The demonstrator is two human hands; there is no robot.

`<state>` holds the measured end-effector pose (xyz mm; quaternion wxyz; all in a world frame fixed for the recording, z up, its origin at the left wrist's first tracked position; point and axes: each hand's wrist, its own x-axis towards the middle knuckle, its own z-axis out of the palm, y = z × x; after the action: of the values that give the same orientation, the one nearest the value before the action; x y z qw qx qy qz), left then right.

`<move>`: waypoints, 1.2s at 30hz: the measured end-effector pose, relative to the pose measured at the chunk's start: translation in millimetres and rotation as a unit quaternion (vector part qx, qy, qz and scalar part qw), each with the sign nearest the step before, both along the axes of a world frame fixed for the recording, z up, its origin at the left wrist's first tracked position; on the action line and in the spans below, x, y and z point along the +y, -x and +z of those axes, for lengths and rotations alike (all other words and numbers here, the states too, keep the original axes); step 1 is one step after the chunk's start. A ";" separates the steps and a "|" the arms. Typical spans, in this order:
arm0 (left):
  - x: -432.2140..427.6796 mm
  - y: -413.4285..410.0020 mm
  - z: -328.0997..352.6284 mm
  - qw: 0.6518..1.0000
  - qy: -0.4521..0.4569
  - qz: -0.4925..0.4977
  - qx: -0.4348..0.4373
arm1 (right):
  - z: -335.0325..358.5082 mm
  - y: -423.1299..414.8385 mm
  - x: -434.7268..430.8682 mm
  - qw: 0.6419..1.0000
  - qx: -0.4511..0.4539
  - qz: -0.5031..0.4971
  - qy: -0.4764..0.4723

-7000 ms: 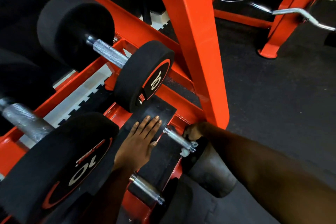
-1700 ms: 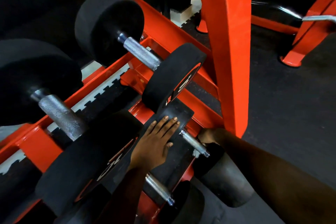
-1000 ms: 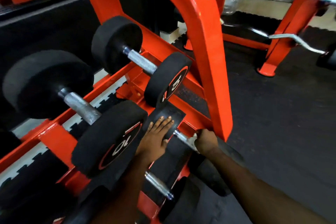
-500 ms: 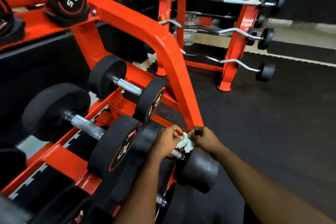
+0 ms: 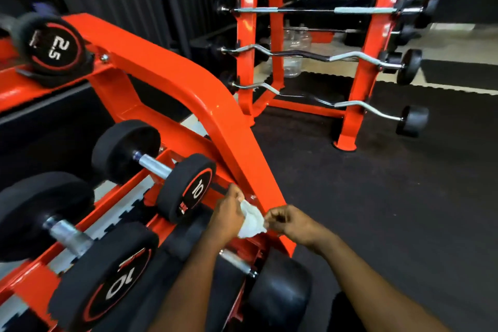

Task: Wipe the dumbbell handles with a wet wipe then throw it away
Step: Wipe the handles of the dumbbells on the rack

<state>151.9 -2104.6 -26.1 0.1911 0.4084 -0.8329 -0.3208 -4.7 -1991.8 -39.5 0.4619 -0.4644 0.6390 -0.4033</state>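
Observation:
A crumpled white wet wipe (image 5: 252,221) hangs between both hands, in front of the orange rack post. My left hand (image 5: 227,214) grips its left side with curled fingers. My right hand (image 5: 291,222) pinches its right edge. Directly below them lies a small dumbbell with a steel handle (image 5: 237,261) and a black end (image 5: 280,288), on the rack's lowest tier. Two 10 kg dumbbells rest higher on the rack, one with its handle (image 5: 155,166) behind, the other with its handle (image 5: 68,234) nearer on the left.
The orange dumbbell rack (image 5: 172,81) fills the left, with a 2.5 kg dumbbell (image 5: 52,47) on its top tier. An orange barbell stand (image 5: 363,67) with curl bars stands at the back right. Black rubber floor (image 5: 390,210) spreads to the right.
Both hands have lifted off the small dumbbell and its handle and now hold the wipe between them, higher up. The view has tilted up, showing the barbell stand.

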 end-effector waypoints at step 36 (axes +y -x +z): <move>315.1 -192.8 420.7 0.816 0.035 0.555 0.156 | 412.3 -219.0 123.9 0.917 -0.020 0.399 0.003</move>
<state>344.8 -1789.5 394.6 0.4780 0.7392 -0.4345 -0.1902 214.3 -1867.8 372.8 0.5955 -0.6744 0.3899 -0.1963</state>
